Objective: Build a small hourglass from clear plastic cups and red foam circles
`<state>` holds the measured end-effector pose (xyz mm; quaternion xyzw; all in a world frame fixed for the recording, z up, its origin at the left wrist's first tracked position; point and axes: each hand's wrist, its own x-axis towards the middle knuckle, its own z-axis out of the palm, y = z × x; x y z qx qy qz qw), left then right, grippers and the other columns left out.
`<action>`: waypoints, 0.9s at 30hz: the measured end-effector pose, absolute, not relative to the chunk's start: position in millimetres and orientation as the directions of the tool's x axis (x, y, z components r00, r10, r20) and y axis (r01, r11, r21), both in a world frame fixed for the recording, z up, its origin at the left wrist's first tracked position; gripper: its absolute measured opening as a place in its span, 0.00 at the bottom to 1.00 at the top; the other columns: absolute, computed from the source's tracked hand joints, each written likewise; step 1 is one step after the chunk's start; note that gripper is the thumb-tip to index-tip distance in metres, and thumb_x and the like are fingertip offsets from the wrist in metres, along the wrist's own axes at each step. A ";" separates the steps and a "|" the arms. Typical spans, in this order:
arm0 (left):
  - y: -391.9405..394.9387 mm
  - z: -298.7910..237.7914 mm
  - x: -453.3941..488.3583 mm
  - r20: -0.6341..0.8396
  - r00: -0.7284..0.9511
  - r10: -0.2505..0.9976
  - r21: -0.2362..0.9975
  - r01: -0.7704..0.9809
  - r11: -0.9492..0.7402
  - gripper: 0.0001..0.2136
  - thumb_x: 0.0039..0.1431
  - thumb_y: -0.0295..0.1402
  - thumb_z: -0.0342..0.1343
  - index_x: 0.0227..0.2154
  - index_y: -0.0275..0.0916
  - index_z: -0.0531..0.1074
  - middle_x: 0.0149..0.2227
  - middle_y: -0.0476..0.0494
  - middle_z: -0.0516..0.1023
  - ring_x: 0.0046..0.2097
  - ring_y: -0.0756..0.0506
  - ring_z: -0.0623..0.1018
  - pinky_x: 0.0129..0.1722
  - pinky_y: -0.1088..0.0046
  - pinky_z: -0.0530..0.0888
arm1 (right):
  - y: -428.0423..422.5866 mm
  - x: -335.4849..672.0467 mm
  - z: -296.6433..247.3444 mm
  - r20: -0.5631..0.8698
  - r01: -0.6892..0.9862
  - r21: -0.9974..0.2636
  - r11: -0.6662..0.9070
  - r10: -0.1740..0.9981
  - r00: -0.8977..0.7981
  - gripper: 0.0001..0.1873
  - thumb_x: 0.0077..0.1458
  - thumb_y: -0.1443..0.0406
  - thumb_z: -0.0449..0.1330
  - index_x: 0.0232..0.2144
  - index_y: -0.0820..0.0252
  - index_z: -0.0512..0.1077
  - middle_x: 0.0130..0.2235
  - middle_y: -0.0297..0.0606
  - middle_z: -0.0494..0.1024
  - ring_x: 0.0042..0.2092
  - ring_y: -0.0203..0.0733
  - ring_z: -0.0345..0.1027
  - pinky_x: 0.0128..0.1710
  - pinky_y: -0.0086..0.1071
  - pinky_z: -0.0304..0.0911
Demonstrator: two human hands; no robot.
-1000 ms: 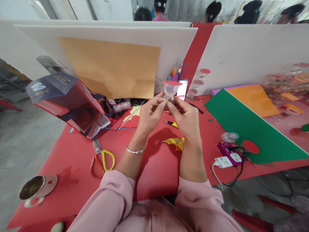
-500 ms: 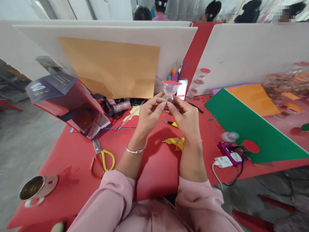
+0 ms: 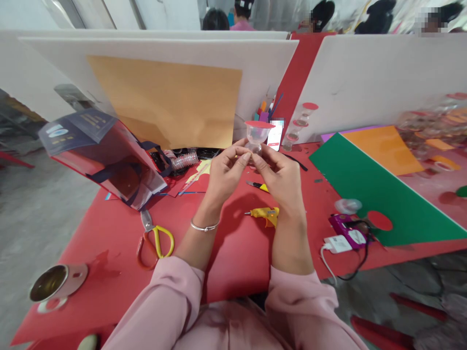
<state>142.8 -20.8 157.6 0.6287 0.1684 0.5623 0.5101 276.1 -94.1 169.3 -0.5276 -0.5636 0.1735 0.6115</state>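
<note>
Both my hands are raised over the red table (image 3: 109, 272) and pinch a small clear plastic hourglass-shaped piece (image 3: 257, 135) capped with a red disc. My left hand (image 3: 226, 172) grips it from the left with fingers curled. My right hand (image 3: 279, 176) grips it from the right, fingertips meeting the left hand's at its narrow waist. A yellow glue gun (image 3: 265, 214) lies on the table just below my right wrist. The lower half of the piece is hidden by my fingers.
Yellow-handled scissors (image 3: 155, 237) lie at the left, a metal cup (image 3: 51, 283) at the near left corner. An open red box (image 3: 105, 158) stands at the left. Green and orange sheets (image 3: 368, 189) cover the right. A white charger and purple device (image 3: 346, 236) sit nearby. White partition boards (image 3: 168, 51) stand behind.
</note>
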 end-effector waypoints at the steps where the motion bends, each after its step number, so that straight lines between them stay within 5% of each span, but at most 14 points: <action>1: -20.7 157.6 142.8 0.532 0.311 0.787 0.832 -0.361 -0.420 0.11 0.64 0.43 0.66 0.36 0.40 0.80 0.58 0.36 0.82 0.58 0.40 0.82 0.52 0.65 0.81 | -94.1 276.0 169.6 0.507 0.381 -0.841 0.385 0.807 0.303 0.23 0.64 0.48 0.65 0.58 0.47 0.79 0.51 0.36 0.86 0.51 0.50 0.83 0.52 0.46 0.80; 9: -21.6 159.5 141.9 0.530 0.333 0.780 0.830 -0.394 -0.395 0.10 0.63 0.42 0.67 0.36 0.40 0.81 0.58 0.37 0.82 0.61 0.38 0.80 0.52 0.64 0.81 | -93.0 274.4 170.5 0.505 0.363 -0.846 0.391 0.804 0.313 0.20 0.66 0.51 0.65 0.56 0.48 0.80 0.49 0.36 0.86 0.48 0.48 0.84 0.51 0.45 0.81; 18: -20.4 159.1 141.9 0.557 0.319 0.766 0.819 -0.360 -0.446 0.10 0.63 0.42 0.66 0.37 0.40 0.81 0.46 0.38 0.85 0.54 0.40 0.84 0.50 0.65 0.82 | -93.1 274.0 169.4 0.493 0.371 -0.853 0.368 0.802 0.337 0.24 0.64 0.48 0.65 0.57 0.48 0.80 0.49 0.36 0.86 0.50 0.50 0.83 0.51 0.46 0.81; 27: -22.3 158.8 141.1 0.567 0.299 0.768 0.816 -0.334 -0.472 0.09 0.66 0.39 0.64 0.34 0.39 0.77 0.56 0.37 0.82 0.40 0.49 0.84 0.42 0.70 0.81 | -93.7 270.7 170.9 0.498 0.406 -0.841 0.358 0.806 0.320 0.22 0.65 0.49 0.65 0.58 0.47 0.79 0.50 0.36 0.86 0.49 0.47 0.83 0.52 0.43 0.80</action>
